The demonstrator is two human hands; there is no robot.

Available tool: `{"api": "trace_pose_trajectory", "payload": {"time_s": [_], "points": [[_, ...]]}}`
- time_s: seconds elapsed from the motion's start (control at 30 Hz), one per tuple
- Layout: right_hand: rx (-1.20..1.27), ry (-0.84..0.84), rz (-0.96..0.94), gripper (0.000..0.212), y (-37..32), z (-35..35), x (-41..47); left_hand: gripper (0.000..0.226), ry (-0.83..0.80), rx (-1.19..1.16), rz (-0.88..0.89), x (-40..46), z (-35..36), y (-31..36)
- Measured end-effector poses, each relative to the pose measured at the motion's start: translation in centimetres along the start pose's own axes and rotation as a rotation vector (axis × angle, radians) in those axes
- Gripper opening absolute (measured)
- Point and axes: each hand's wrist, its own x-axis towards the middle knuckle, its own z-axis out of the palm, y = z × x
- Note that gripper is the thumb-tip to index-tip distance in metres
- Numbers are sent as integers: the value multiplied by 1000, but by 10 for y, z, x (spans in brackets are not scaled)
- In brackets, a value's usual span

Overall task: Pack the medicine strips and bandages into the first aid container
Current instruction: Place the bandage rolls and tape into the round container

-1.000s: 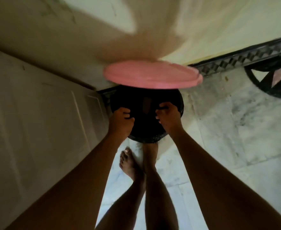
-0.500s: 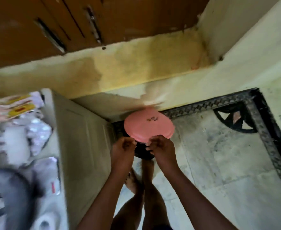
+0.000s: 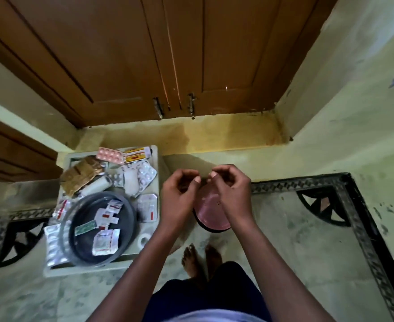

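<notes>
both hands up in front, left hand [image 3: 179, 196] and right hand [image 3: 232, 194] with fingers loosely curled, grip released, nothing in either. pink-lidded container [image 3: 211, 213] sits on the floor right below them. medicine strips [image 3: 140, 176] and bandages [image 3: 106, 216] are on the small surface [image 3: 155, 159] to the left, bandages in a round clear tub [image 3: 130, 219].

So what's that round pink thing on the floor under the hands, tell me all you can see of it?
It is a round pink lid, plastic by the look, lying flat on a dark round container whose black edge shows at its lower left. It sits on the marble floor near the wall, beside the small table. Both hands hover above and hide its sides; I cannot tell whether they touch it.
</notes>
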Motion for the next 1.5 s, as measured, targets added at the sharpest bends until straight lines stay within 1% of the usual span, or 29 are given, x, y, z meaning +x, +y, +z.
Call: {"api": "trace_pose_trajectory", "payload": {"time_s": [0.17, 0.27, 0.4, 0.63, 0.77, 0.87, 1.0, 1.1, 1.2, 1.33, 1.4, 1.5], "points": [[21, -49, -80, 11, -45, 5, -12, 7, 62, -13, 56, -10, -28, 31], [49, -112, -116, 12, -64, 10, -15, 8, 133, -36, 89, -18, -46, 43], [53, -196, -155, 12, -75, 27, -22, 8, 213, -81, 70, -24, -66, 49], [27, -315, -205, 8, -85, 85, -40, 9, 293, -133, 69, -30, -119, 39], [17, -318, -236, 12, -90, 128, -53, 10, 301, -136, 80, -26, -163, 28], [1, -294, -264, 16, -90, 164, -68, 11, 287, -118, 80, -20, -203, 15], [-14, -250, -247, 11, -83, 209, -91, 12, 258, -94, 68, -16, -256, -4], [-55, -193, -221, 12, -74, 242, -112, 11, 209, -75, 32, -10, -296, -26], [-93, -145, -175, 12, -66, 265, -124, 10, 162, -39, -11, -1, -323, -47], [-184, -91, -161, 10, -53, 279, -127, 7, 94, 66, -25, 19, -338, -75], [-252, -52, -143, 8, -44, 279, -121, 8, 54, 177, -20, 34, -337, -88], [-353, -1, -86, 7, -30, 275, -107, 13, -49, 347, -8, 60, -328, -102]]}}
